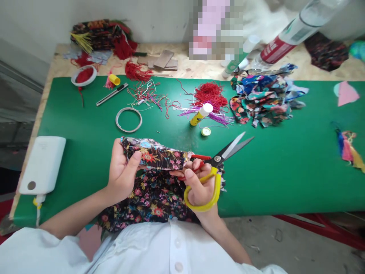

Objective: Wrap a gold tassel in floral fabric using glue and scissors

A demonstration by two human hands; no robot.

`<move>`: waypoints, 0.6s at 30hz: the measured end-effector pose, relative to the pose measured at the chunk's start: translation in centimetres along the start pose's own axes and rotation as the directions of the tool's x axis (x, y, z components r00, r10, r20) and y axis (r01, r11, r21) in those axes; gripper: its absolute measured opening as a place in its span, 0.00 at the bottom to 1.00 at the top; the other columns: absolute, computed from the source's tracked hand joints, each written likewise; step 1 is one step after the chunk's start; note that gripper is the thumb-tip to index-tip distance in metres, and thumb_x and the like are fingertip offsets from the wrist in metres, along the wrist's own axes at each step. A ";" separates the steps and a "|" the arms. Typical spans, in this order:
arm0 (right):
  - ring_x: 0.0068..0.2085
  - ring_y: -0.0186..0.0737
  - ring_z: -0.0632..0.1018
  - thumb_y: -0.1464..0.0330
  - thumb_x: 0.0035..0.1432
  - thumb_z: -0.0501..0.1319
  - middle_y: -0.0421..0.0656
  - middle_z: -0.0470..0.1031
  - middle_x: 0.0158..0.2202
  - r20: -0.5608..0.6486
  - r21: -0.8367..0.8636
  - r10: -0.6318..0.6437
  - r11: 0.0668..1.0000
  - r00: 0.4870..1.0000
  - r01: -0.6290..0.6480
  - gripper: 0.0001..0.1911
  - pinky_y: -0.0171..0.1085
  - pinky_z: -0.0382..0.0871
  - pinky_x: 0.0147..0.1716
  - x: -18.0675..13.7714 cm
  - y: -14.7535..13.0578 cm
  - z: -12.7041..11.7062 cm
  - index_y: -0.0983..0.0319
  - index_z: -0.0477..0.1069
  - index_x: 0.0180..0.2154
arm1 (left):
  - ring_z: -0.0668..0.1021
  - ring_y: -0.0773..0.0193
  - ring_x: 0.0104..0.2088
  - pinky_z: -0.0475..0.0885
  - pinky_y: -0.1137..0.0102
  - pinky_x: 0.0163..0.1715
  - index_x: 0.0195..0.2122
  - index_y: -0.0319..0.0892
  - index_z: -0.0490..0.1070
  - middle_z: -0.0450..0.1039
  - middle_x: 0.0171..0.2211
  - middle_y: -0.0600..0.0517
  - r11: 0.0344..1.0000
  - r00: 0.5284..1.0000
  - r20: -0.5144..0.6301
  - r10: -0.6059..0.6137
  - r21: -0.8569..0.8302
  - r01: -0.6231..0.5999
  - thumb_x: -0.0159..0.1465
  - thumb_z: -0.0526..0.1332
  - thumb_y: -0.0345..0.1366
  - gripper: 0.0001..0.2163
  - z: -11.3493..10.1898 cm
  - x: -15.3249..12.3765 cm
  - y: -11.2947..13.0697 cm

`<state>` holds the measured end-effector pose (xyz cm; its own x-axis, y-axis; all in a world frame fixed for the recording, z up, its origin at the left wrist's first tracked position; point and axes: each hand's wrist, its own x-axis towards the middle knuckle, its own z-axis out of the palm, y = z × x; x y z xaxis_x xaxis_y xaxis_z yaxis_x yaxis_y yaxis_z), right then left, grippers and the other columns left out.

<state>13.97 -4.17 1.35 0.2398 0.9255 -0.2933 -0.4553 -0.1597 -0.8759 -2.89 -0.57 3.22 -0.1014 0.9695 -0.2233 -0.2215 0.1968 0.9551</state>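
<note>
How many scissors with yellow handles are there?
1. The scissors are in the right hand, blades open above the green mat, beside the flowery cloth the left hand grips. Others may hide under the scrap pile.

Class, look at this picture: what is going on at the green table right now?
A person at a green-covered table holds dark floral fabric pinched in the left hand. The right hand grips yellow-handled scissors, blades open and pointing away from the cloth. A glue stick, red thread and a pile of fabric scraps lie farther back.
</note>
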 end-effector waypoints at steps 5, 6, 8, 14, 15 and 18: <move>0.28 0.30 0.73 0.63 0.43 0.74 0.33 0.67 0.27 -0.245 0.026 0.008 1.000 0.969 -0.001 0.24 0.32 0.75 0.32 0.5 0.1 0.5 0.57 0.58 0.30 | 0.81 0.65 0.39 0.79 0.74 0.39 0.43 0.48 0.68 0.76 0.44 0.54 0.999 0.999 0.021 -0.041 -0.029 0.041 0.63 0.68 0.39 0.11 0.2 -0.7 -0.3; 0.28 0.29 0.73 0.64 0.42 0.74 0.33 0.67 0.27 -0.278 0.024 0.001 1.000 0.961 0.006 0.24 0.32 0.74 0.32 0.5 0.2 0.5 0.57 0.58 0.31 | 0.81 0.64 0.42 0.79 0.72 0.42 0.44 0.48 0.68 0.77 0.45 0.53 0.998 0.998 0.016 -0.056 -0.031 0.057 0.62 0.68 0.39 0.12 0.2 -0.8 -0.4; 0.28 0.30 0.73 0.65 0.40 0.74 0.33 0.66 0.28 -0.312 0.014 -0.016 1.000 0.950 0.021 0.25 0.32 0.74 0.33 0.6 0.2 0.5 0.57 0.58 0.31 | 0.81 0.62 0.46 0.77 0.70 0.49 0.46 0.48 0.69 0.77 0.47 0.52 0.997 0.997 0.009 -0.075 -0.035 0.075 0.62 0.69 0.39 0.13 0.4 -0.9 -0.8; 0.28 0.30 0.75 0.68 0.39 0.73 0.32 0.65 0.27 -0.325 -0.022 -0.050 0.999 0.944 0.046 0.25 0.33 0.74 0.34 0.9 0.1 0.5 0.57 0.58 0.31 | 0.81 0.61 0.49 0.76 0.67 0.54 0.47 0.48 0.72 0.80 0.46 0.53 0.981 0.989 0.025 -0.147 -0.122 0.149 0.57 0.72 0.34 0.18 1.1 -1.0 -0.9; 0.29 0.30 0.75 0.69 0.39 0.73 0.32 0.66 0.27 -0.331 -0.029 -0.055 0.998 0.942 0.048 0.25 0.33 0.74 0.34 0.9 0.1 0.5 0.57 0.58 0.31 | 0.82 0.60 0.48 0.77 0.66 0.53 0.47 0.48 0.72 0.81 0.45 0.53 0.976 0.988 0.019 -0.155 -0.150 0.156 0.56 0.72 0.33 0.18 1.2 -0.9 -0.7; 0.29 0.31 0.74 0.68 0.39 0.74 0.33 0.66 0.29 -0.362 -0.039 -0.077 0.997 0.929 0.067 0.25 0.34 0.74 0.34 1.0 0.3 0.2 0.57 0.58 0.32 | 0.83 0.58 0.46 0.79 0.63 0.50 0.43 0.45 0.74 0.82 0.42 0.51 0.956 0.977 0.043 -0.210 -0.200 0.214 0.54 0.73 0.36 0.16 1.4 -0.4 -0.3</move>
<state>13.91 -3.27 0.84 0.5685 0.7474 -0.3439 -0.4043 -0.1103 -0.9080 -1.38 -0.81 3.32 -0.0109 0.9121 -0.4099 -0.4270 0.3665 0.8266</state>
